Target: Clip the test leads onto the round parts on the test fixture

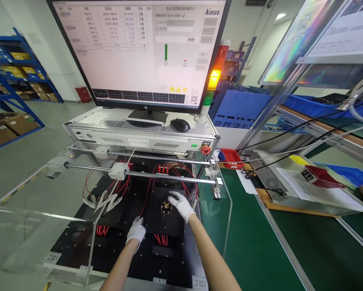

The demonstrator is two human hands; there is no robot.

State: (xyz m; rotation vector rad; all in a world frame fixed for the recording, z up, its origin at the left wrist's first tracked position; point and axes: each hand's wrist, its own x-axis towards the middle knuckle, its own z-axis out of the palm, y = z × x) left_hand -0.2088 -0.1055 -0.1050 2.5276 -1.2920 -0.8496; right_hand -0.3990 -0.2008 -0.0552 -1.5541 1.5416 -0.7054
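Observation:
A small ring-shaped coil part with copper-coloured windings, resembling a motor stator [166, 207], lies on a raised black plate [157, 224]. Thin leads stick out from its near side. My right hand [183, 207], in a white glove, is at the part's right edge with its fingers stretched out, grasping nothing visible. Left of the plate, my gloved left hand [135, 232] has its fingers curled. A thin red wire [147, 194] runs down to those fingertips; its end is hidden there.
Metal rails [172, 176] and clear guard panels [229, 214] surround the black test bed. White-tipped clips [108, 201] lie at the left station. Behind stand a monitor [139, 52], a mouse [180, 124], a red stop button [205, 150] and a lit amber signal tower [214, 80].

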